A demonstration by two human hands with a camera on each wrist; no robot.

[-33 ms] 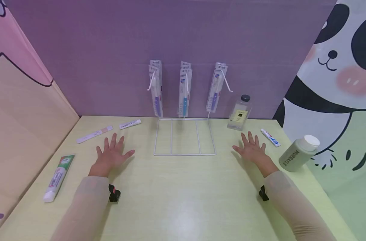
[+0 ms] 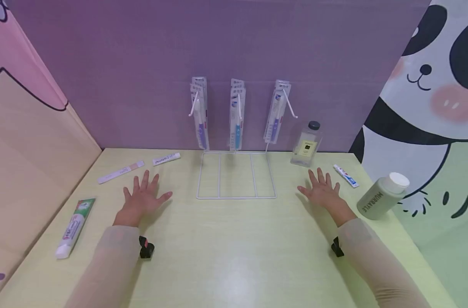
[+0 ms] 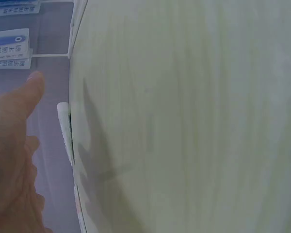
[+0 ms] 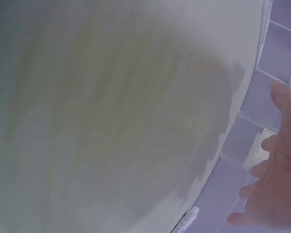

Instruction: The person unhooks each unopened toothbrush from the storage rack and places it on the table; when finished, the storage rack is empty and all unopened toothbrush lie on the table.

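Observation:
My left hand (image 2: 142, 202) is held palm down above the left of the table with its fingers spread and nothing in it. Nearest to it are a white strip-shaped packet (image 2: 121, 172) and a small white tube (image 2: 166, 158); a green and white toothpaste tube (image 2: 75, 228) lies further left. My right hand (image 2: 323, 192), also spread and holding nothing, is between a wire rack's base (image 2: 236, 197) and a grey-green bottle (image 2: 382, 196) with a white cap. Beyond its fingers stand a clear bottle (image 2: 306, 145) with a black cap and a small blue-white tube (image 2: 346, 176).
Packaged toothbrushes hang from the rack's three hooks: a left bunch (image 2: 200, 115), a middle bunch (image 2: 236, 117) and a right bunch (image 2: 276, 113). Behind them rises a purple wall (image 2: 141, 77). A panda-print panel (image 2: 422, 107) flanks the table (image 2: 234, 248) on the right.

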